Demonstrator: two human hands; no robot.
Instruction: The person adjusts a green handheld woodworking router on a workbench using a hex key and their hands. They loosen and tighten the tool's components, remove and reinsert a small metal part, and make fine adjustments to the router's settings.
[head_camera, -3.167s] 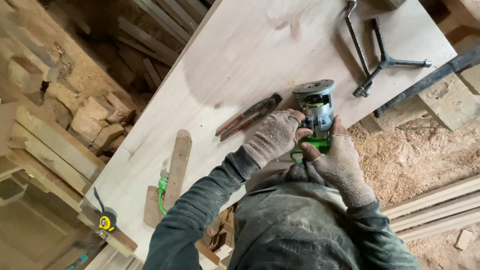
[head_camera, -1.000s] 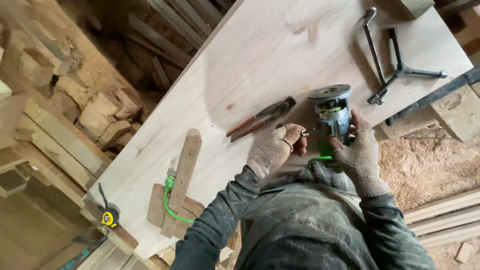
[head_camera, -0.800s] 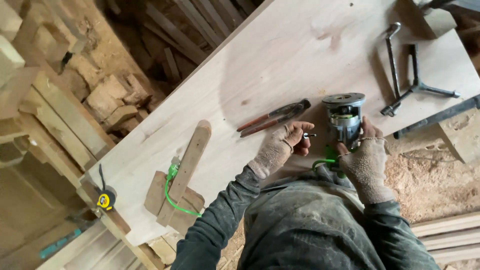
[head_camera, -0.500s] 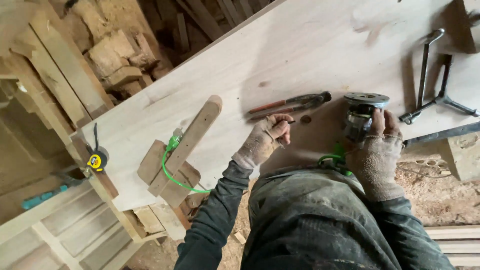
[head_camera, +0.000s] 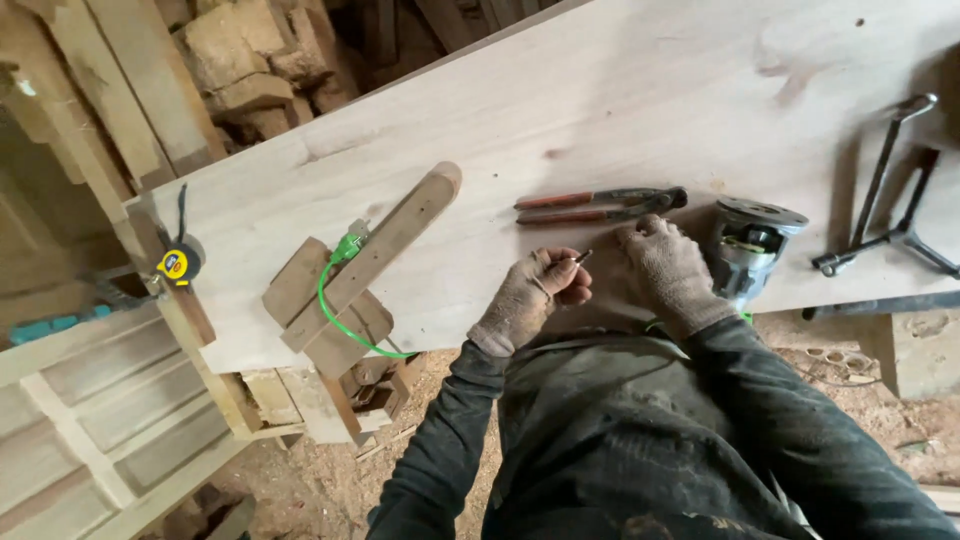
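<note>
Nearest, the gloved left hand (head_camera: 528, 300) is curled shut, pinching a small dark metal bit (head_camera: 581, 257) at the near edge of the pale, smooth wooden bench (head_camera: 620, 110). Just beside it the gloved right hand (head_camera: 668, 270) lies loosely open, palm down, holding nothing, next to the round-based router (head_camera: 752, 245) tipped on its side. Beyond the fingers lie red-handled pliers (head_camera: 600, 204). Further left, rough wood blocks (head_camera: 345, 285) looped with green cord (head_camera: 335, 300); far right, a dark metal clamp (head_camera: 885, 205).
</note>
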